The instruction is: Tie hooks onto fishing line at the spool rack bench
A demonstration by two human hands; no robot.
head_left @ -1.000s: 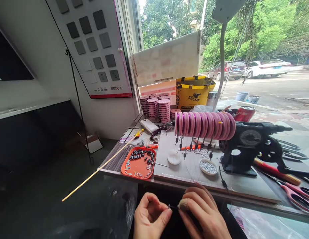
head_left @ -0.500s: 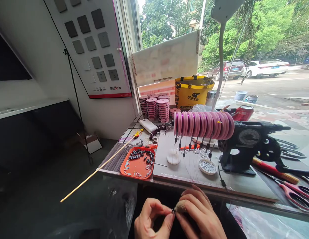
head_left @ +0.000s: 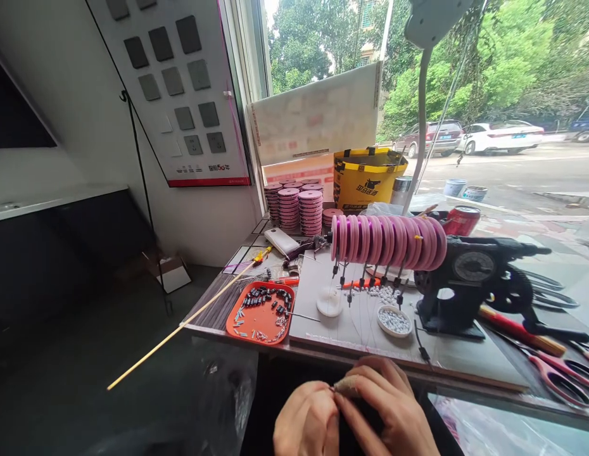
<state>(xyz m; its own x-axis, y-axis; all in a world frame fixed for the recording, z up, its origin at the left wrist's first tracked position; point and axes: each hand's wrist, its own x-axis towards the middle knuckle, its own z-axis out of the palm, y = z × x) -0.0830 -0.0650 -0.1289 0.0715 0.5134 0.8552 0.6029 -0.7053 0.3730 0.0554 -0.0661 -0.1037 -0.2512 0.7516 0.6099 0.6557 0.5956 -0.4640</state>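
Observation:
Below the table's front edge, my left hand (head_left: pixel 308 418) and my right hand (head_left: pixel 387 405) meet fingertip to fingertip. Both are closed in a pinch around something tiny and dark that the fingers mostly hide. A beige covering (head_left: pixel 346 385) wraps one finger of my right hand. Nearest in front of them lies a pale board (head_left: pixel 313 335) on the table. On it are a white round lid (head_left: pixel 329 303) and a small white dish (head_left: pixel 394 321) of silvery beads. An orange tray (head_left: pixel 263 316) with black pieces and small metal parts sits at the left.
Pink spools (head_left: pixel 387 240) are lined up on a black hand-cranked machine (head_left: pixel 465 272), with dark weights hanging beneath. A thin stick (head_left: pixel 180 326) juts past the table's left edge. Red-handled scissors (head_left: pixel 560 377) lie at the right. Behind stand stacked spools (head_left: pixel 310 212) and a yellow bag (head_left: pixel 368 180).
My left hand has turned and its fingers have curled in closer to my right fingertips, covering more of the small dark item. The view has shifted slightly.

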